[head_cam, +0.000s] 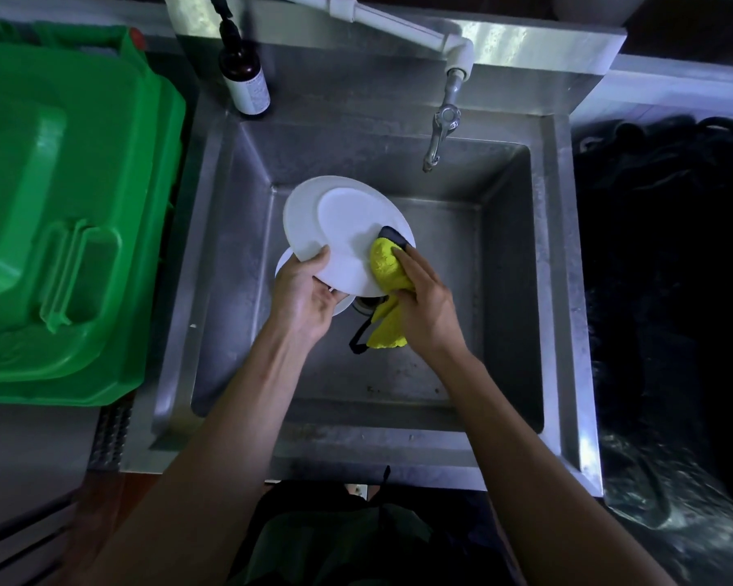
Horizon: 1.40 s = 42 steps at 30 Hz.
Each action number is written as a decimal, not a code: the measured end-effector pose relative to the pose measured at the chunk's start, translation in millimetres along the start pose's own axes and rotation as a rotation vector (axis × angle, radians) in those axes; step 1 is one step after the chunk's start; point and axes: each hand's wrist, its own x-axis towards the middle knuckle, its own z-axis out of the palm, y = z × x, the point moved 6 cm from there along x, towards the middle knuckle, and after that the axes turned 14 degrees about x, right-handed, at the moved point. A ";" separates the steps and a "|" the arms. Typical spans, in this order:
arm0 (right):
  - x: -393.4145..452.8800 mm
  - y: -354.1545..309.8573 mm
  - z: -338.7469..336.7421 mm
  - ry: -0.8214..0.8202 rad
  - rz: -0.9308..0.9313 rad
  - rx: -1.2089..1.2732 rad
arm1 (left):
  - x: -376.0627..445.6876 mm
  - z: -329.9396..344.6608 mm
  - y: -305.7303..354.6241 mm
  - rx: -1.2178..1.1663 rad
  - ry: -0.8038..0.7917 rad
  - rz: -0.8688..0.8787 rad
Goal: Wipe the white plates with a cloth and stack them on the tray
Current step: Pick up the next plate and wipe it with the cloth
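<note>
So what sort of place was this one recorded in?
Probably a back-of-house or utility dishwashing spot: a deep steel sink with a plain wall tap, a big green bin beside it, and a soap pump bottle on the rim.

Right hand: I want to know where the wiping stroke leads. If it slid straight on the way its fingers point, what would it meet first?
The right hand points up-left across the white plate; past its far rim, probably the sink wall. Depth is unclear.
</note>
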 end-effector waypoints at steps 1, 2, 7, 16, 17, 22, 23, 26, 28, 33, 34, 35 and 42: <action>3.2 0.8 -2.6 0.002 0.015 0.012 | -1.0 -0.3 0.7 0.008 -0.023 0.005; 6.0 1.6 -5.2 0.007 0.030 0.026 | -2.4 -0.7 0.9 0.021 -0.050 0.007; 18.1 7.2 -14.5 0.010 0.077 0.023 | -8.5 -8.4 2.0 0.140 -0.139 0.004; 27.7 8.1 -21.3 0.038 0.084 0.051 | -18.2 -17.2 8.0 0.232 -0.242 0.027; 28.7 6.8 -22.3 0.040 0.083 0.057 | -19.4 -17.4 9.3 0.235 -0.259 0.030; 36.8 -3.6 -28.3 0.033 0.054 0.084 | -20.0 -21.2 13.8 0.318 -0.268 0.027; 39.7 -5.9 -29.9 0.029 0.047 0.080 | -20.2 -21.1 14.4 0.337 -0.271 0.025; 47.1 -12.7 -31.6 0.010 0.024 0.049 | -21.6 -20.6 15.8 0.371 -0.277 0.016; 50.3 -17.7 -31.6 0.007 -0.003 0.031 | -22.1 -20.8 15.9 0.399 -0.281 0.012; 56.3 -34.4 -25.7 -0.001 -0.102 -0.017 | -24.4 -16.4 11.7 0.480 -0.285 0.010; 56.0 -36.9 -23.5 -0.009 -0.124 -0.035 | -24.5 -15.4 11.3 0.486 -0.281 0.018; 55.4 -39.0 -21.3 -0.020 -0.143 -0.054 | -24.3 -14.7 11.2 0.494 -0.276 0.025; 38.6 -68.2 15.1 -0.175 -0.375 -0.208 | -19.7 -10.4 12.5 0.562 -0.241 0.038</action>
